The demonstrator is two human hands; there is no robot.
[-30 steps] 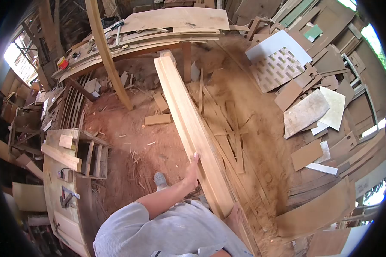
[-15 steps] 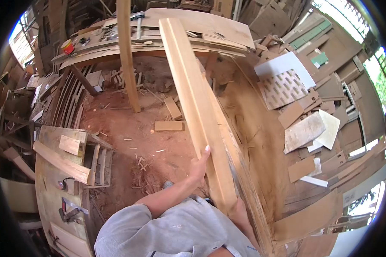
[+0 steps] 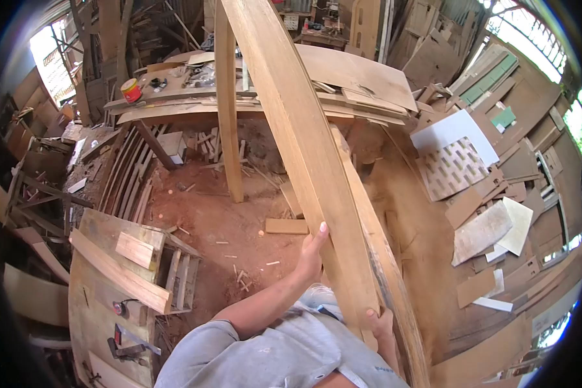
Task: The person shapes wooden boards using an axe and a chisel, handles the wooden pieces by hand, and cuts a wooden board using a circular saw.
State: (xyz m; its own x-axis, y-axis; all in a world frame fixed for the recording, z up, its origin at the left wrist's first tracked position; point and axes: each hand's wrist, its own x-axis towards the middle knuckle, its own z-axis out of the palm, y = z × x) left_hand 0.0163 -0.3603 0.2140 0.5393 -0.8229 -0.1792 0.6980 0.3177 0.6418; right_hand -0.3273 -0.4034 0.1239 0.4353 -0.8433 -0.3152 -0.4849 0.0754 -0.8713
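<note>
A long, pale wooden plank (image 3: 304, 142) slants up and away from my body, its far end running out of the top of the view. My left hand (image 3: 312, 252) is closed on its left edge, thumb on the near face and fingers hidden behind. Lower down, close to my waist, my right hand (image 3: 383, 326) grips the right edge with the thumb showing. Just right of the plank runs a second long board (image 3: 391, 271) with a rough, darker edge; whether the two touch I cannot tell.
An upright wooden post (image 3: 227, 129) stands left of the plank. Beyond it is a workbench (image 3: 168, 110) with sheets and a red tin (image 3: 130, 90). A low table (image 3: 90, 310) at left carries wood pieces and tools. Offcuts (image 3: 287, 226) lie on the floor; panels (image 3: 456, 168) lean right.
The plank's far end has risen beyond the top of the view, and a broader, darker face now shows. Both hands still grip it. The whole scene has shifted down and right.
</note>
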